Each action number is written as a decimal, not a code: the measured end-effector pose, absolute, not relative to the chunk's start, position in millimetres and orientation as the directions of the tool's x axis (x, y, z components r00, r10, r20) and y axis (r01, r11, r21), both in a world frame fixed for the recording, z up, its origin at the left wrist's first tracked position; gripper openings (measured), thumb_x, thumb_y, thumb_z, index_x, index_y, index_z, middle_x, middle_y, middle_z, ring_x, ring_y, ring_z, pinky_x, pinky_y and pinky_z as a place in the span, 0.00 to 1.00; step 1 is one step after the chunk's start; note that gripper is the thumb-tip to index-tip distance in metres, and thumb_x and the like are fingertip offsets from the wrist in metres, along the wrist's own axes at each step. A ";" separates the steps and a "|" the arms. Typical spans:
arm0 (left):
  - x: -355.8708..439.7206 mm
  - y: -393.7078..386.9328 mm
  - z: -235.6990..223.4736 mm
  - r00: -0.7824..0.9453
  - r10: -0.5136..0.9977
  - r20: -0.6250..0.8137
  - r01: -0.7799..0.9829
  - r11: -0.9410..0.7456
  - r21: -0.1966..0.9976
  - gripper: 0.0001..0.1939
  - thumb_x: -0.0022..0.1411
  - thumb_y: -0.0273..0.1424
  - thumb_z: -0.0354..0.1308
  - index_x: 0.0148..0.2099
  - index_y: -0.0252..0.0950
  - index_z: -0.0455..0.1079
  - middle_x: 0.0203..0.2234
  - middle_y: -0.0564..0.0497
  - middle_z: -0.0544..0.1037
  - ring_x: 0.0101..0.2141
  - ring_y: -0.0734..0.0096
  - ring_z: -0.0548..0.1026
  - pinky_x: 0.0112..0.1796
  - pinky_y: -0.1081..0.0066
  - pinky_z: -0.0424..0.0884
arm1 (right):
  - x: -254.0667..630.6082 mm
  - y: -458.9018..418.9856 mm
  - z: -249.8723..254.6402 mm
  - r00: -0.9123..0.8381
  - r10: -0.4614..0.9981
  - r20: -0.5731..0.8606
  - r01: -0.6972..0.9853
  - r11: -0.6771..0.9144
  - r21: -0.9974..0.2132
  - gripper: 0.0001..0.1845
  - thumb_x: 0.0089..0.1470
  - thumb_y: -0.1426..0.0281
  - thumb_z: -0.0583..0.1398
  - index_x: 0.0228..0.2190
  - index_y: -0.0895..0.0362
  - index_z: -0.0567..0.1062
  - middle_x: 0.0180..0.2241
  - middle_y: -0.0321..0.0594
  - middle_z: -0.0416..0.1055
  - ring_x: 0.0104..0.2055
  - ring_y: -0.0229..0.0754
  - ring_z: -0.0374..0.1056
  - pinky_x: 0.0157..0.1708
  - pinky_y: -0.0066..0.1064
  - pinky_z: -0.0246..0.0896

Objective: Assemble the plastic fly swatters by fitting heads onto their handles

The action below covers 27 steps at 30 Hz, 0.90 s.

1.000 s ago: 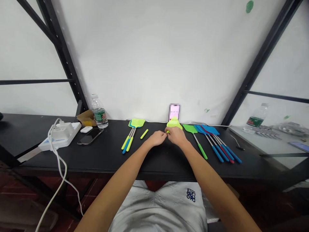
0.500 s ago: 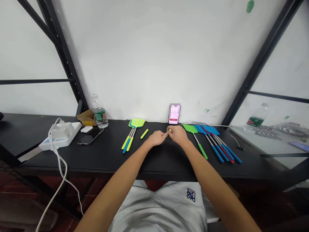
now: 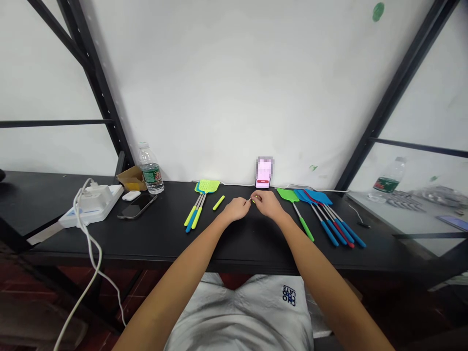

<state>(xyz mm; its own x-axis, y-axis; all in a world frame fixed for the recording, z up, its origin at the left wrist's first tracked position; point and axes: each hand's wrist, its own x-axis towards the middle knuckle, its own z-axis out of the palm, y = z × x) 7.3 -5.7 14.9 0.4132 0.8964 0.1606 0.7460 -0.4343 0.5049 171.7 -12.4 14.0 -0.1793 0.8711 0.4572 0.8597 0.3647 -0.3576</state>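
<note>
Above the middle of the black table, my left hand (image 3: 237, 208) and my right hand (image 3: 267, 204) meet almost fingertip to fingertip. A small yellow-green piece (image 3: 255, 199) shows between the pinched fingers of my right hand; most of it is hidden. My left hand is closed too, thumb pressed to the fingers, on something too small to make out. Left of my hands lies a loose yellow-green handle grip (image 3: 218, 203). Farther left is a bunch of yellow-green and blue fly swatters (image 3: 208, 186). A green fly swatter (image 3: 288, 195) rests to the right of my right hand.
Several blue swatters (image 3: 322, 197) and a red one lie at the right. A lit phone (image 3: 263, 171) leans on the wall. At the left are a water bottle (image 3: 151, 173), a dark phone (image 3: 137, 206), a white earbud case (image 3: 131, 195), a cardboard box (image 3: 129, 178) and a power strip (image 3: 109, 204).
My left hand has shifted slightly to the left, and my right hand has moved a little left as well. The swatters and the loose grip lie where they were.
</note>
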 end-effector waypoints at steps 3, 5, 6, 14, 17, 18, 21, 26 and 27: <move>6.7 -5.0 14.0 0.423 0.890 0.173 0.740 -0.449 0.500 0.23 0.70 0.37 0.41 0.30 0.33 0.72 0.30 0.41 0.79 0.34 0.61 0.76 0.34 0.69 0.64 | 169.7 -11.5 12.1 -0.184 0.863 0.471 0.824 0.396 -0.405 0.15 0.62 0.68 0.52 0.31 0.57 0.77 0.28 0.38 0.74 0.30 0.37 0.66 0.31 0.26 0.52; 6.4 -4.0 12.6 0.447 0.874 0.188 0.725 -0.478 0.496 0.24 0.70 0.37 0.41 0.31 0.33 0.72 0.31 0.41 0.79 0.35 0.61 0.76 0.35 0.69 0.65 | 167.9 -10.9 10.9 -0.185 0.874 0.450 0.819 0.390 -0.420 0.19 0.64 0.65 0.50 0.27 0.57 0.75 0.27 0.39 0.74 0.30 0.38 0.66 0.31 0.26 0.52; 6.3 -3.5 11.7 0.461 0.865 0.198 0.718 -0.495 0.490 0.24 0.70 0.37 0.41 0.31 0.33 0.72 0.31 0.41 0.79 0.35 0.61 0.76 0.36 0.69 0.65 | 167.1 -10.5 10.2 -0.186 0.879 0.440 0.820 0.385 -0.424 0.21 0.65 0.64 0.49 0.26 0.57 0.73 0.27 0.39 0.73 0.30 0.38 0.65 0.31 0.26 0.52; 6.2 -3.6 7.4 0.527 0.808 0.265 0.679 -0.587 0.441 0.20 0.69 0.36 0.44 0.31 0.34 0.72 0.30 0.43 0.79 0.32 0.63 0.76 0.34 0.70 0.64 | 165.2 -5.4 6.6 -0.173 0.904 0.391 0.806 0.358 -0.471 0.23 0.64 0.63 0.48 0.19 0.57 0.65 0.23 0.36 0.68 0.28 0.37 0.62 0.29 0.27 0.50; 5.6 -6.6 9.6 0.519 0.808 0.279 0.666 -0.587 0.461 0.20 0.68 0.38 0.46 0.29 0.34 0.71 0.26 0.45 0.77 0.29 0.64 0.74 0.30 0.70 0.62 | 166.0 -3.7 6.6 -0.152 0.925 0.348 0.789 0.326 -0.521 0.23 0.62 0.63 0.48 0.18 0.57 0.64 0.21 0.36 0.66 0.27 0.37 0.61 0.28 0.27 0.49; 5.5 -7.6 10.3 0.516 0.809 0.282 0.664 -0.586 0.465 0.20 0.67 0.39 0.46 0.29 0.34 0.71 0.26 0.45 0.77 0.29 0.65 0.74 0.30 0.70 0.61 | 167.1 -2.5 6.4 -0.133 0.929 0.345 0.785 0.311 -0.536 0.23 0.62 0.62 0.48 0.18 0.56 0.65 0.20 0.36 0.66 0.26 0.37 0.61 0.27 0.27 0.49; 5.3 -9.5 11.2 0.504 0.815 0.285 0.672 -0.578 0.464 0.20 0.67 0.40 0.47 0.29 0.34 0.71 0.25 0.46 0.76 0.29 0.66 0.73 0.30 0.71 0.60 | 174.8 3.3 5.1 -0.027 0.931 0.365 0.781 0.247 -0.573 0.23 0.61 0.60 0.49 0.18 0.56 0.66 0.19 0.36 0.65 0.25 0.38 0.61 0.26 0.27 0.48; 5.4 -8.8 9.4 0.494 0.826 0.273 0.694 -0.563 0.448 0.20 0.66 0.42 0.48 0.30 0.35 0.71 0.26 0.47 0.76 0.30 0.66 0.73 0.30 0.71 0.59 | 200.1 14.0 5.2 0.187 0.891 0.414 0.764 0.133 -0.632 0.23 0.60 0.60 0.49 0.19 0.56 0.67 0.18 0.37 0.65 0.24 0.39 0.60 0.25 0.28 0.48; 5.1 -8.3 9.2 0.491 0.826 0.276 0.696 -0.563 0.446 0.20 0.66 0.42 0.48 0.30 0.35 0.71 0.26 0.47 0.76 0.30 0.66 0.73 0.30 0.71 0.59 | 205.7 14.9 5.8 0.221 0.879 0.422 0.762 0.114 -0.637 0.22 0.60 0.61 0.48 0.19 0.56 0.67 0.18 0.38 0.65 0.24 0.40 0.60 0.26 0.29 0.48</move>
